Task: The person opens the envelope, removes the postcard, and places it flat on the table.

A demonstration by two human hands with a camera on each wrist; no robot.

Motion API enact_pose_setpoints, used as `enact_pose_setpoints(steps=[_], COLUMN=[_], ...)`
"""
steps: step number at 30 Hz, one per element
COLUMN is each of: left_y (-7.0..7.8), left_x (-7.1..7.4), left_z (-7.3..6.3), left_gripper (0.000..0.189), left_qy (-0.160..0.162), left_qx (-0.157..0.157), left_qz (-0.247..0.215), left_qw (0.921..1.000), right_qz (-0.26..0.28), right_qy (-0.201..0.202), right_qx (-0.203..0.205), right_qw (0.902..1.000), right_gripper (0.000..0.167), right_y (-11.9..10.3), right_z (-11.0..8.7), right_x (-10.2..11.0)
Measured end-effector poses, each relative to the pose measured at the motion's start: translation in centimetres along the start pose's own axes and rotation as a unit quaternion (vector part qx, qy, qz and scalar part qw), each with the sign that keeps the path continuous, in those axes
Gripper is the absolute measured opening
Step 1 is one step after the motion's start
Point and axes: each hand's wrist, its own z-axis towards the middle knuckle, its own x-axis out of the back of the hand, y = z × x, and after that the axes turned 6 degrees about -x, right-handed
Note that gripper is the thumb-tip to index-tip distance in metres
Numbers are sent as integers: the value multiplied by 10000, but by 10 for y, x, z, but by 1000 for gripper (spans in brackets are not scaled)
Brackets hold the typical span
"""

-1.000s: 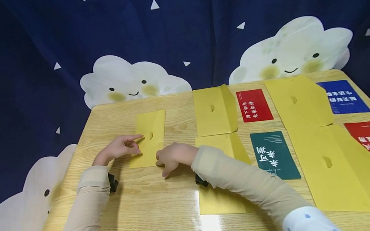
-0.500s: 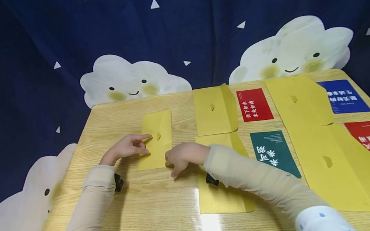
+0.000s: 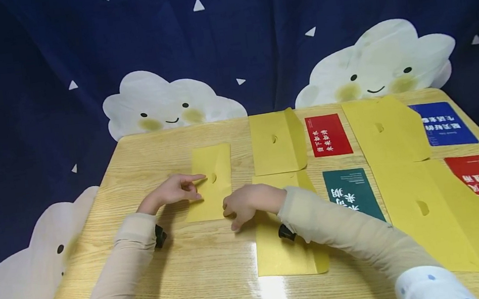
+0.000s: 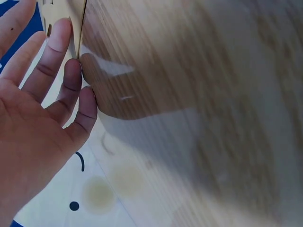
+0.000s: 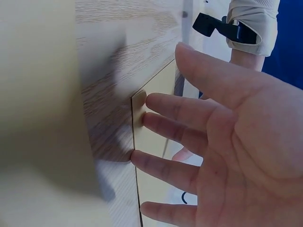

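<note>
A small yellow envelope [image 3: 209, 159] with a half-moon slit lies on the wooden table, between the two hands. Along its left edge rests my left hand [image 3: 173, 189], index finger reaching out flat towards the slit. In the left wrist view the left hand's fingers [image 4: 71, 87] look extended, touching the envelope's edge. My right hand [image 3: 250, 203] is at the envelope's lower right edge. The right wrist view shows its fingertips [image 5: 137, 156] against the edge of the yellow envelope [image 5: 150, 187], fingers mostly straight. Neither hand grips it.
Right of the hands lie an upper yellow envelope [image 3: 272, 153] and a lower one [image 3: 286, 258], partly under the right forearm. Farther right are larger envelopes [image 3: 385, 131] and red [image 3: 327, 134], green [image 3: 356, 190] and blue cards [image 3: 449, 126]. A dark cloud-patterned cloth hangs behind.
The small envelope has slid to the right and slightly nearer, both hands moving along with it on either side. The other envelopes and cards stay where they were.
</note>
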Motion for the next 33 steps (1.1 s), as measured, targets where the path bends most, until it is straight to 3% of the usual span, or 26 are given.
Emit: enact_pose_setpoints(steps=[10, 16, 27, 33], left_y=[1, -1, 4, 8], left_x=[-4, -3, -10, -14], left_z=[10, 18, 23, 27], left_gripper=[56, 57, 72, 73], left_qy=[156, 378, 91, 65], left_qx=[-215, -264, -239, -163], left_qz=[320, 1063, 1465, 1808], left_qw=[9991, 9933, 9889, 9834], right_qz=[220, 296, 571, 1112], right_qy=[42, 101, 214, 753], right_qx=[-70, -17, 308, 503], right_qw=[9997, 9995, 9977, 9897], right_gripper=[55, 54, 53, 55], right_y=[1, 2, 11, 24], right_z=[-5, -7, -18, -21], right_x=[-5, -5, -11, -17])
